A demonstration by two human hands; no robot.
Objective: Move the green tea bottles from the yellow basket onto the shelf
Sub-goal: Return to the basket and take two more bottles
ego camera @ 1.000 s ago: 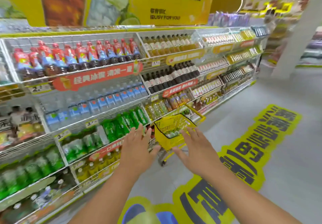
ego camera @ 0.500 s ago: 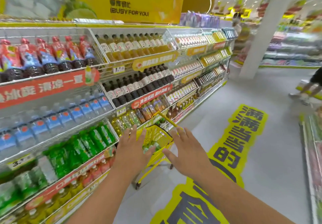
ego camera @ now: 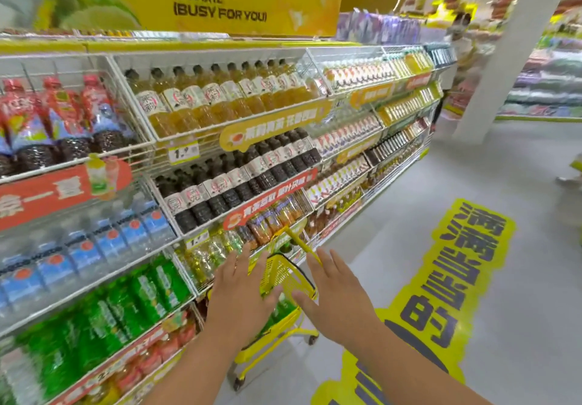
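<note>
A yellow wheeled basket (ego camera: 285, 274) stands on the aisle floor against the drinks shelf (ego camera: 94, 285). Green bottles (ego camera: 283, 308) show inside it, mostly hidden behind my hands. My left hand (ego camera: 241, 297) hovers over the basket's near left side, fingers spread, holding nothing. My right hand (ego camera: 335, 294) hovers at the near right rim, fingers also apart and empty. The basket's yellow handle (ego camera: 299, 242) sticks up between my hands. Green-labelled bottles (ego camera: 135, 300) fill a low shelf row to the left.
The shelving runs along the left, stocked with red-capped, amber, dark and blue-labelled bottles. Grey floor with a large yellow sticker (ego camera: 441, 294) lies to the right. A white pillar (ego camera: 510, 58) and a person's foot (ego camera: 567, 181) are farther down the aisle.
The view has swung right along the shelf and closer to the basket. Both hands stay open over it, now lower and nearer its rim.
</note>
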